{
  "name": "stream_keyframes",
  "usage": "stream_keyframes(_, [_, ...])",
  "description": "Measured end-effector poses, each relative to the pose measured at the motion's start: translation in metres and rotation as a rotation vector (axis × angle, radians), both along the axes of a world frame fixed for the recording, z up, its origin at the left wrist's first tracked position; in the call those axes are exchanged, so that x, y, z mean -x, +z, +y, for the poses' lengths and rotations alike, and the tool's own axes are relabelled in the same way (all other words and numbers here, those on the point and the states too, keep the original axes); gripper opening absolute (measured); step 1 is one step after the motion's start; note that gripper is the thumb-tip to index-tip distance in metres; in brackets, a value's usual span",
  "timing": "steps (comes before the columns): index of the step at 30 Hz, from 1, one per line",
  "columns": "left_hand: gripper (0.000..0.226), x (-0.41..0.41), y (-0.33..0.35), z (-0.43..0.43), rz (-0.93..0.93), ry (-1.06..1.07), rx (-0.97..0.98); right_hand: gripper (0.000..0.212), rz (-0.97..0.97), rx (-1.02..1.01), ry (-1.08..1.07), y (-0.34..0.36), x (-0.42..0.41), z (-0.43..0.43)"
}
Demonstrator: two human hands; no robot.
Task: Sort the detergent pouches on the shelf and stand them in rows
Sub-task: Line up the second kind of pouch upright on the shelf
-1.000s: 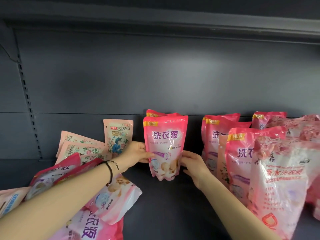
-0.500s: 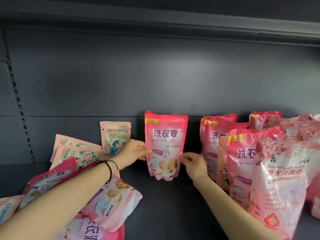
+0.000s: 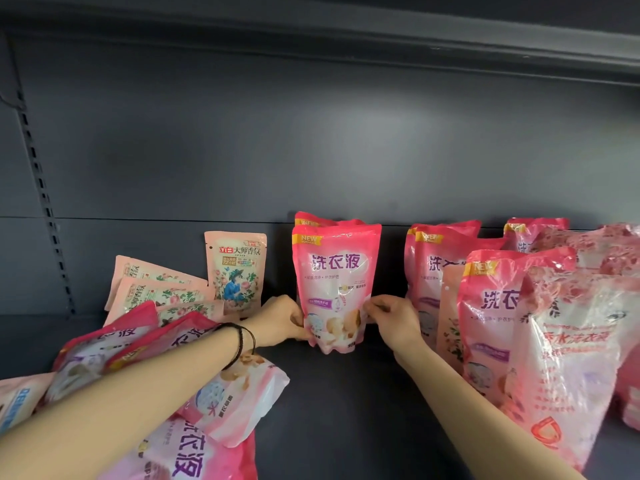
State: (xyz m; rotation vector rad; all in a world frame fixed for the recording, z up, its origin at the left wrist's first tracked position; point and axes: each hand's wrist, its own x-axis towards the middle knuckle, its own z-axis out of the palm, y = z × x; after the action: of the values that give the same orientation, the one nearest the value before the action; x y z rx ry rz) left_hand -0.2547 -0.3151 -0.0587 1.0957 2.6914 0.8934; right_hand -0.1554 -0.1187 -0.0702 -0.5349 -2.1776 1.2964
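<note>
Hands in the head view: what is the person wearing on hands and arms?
No gloves on the left hand or the right hand, and both forearms are bare with no sleeve in view. The left wrist carries thin black bands, seemingly two strands. No ring or watch shows on either side.

Bare shelf [image 3: 339, 410] lies open down the middle, a straight lane in to the centre pouch [image 3: 336, 271]. The left is blocked by a toppled heap of pink pouches [image 3: 225, 400], the right is walled off by standing pink pouches [image 3: 491, 299]. The narrow gaps beside the centre pouch are filled by the left hand [image 3: 280, 322] and the right hand [image 3: 394, 320]. Above there is open air up to the upper shelf [image 3: 346, 29].
</note>
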Motion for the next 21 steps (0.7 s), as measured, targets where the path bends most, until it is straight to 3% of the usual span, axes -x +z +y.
stream_keyframes(9, [0.019, 0.003, 0.011, -0.010, 0.155, -0.136, 0.124, 0.018, 0.016, -0.002, 0.022, -0.002, 0.001, 0.002])
stream_keyframes(18, [0.020, 0.011, 0.010, -0.020, 0.040, -0.145, 0.131, 0.016, 0.019, -0.048, 0.080, 0.000, -0.005, -0.001])
stream_keyframes(21, [0.041, 0.009, 0.014, -0.023, -0.077, -0.129, 0.060, 0.015, -0.005, -0.037, 0.095, 0.003, -0.008, -0.004])
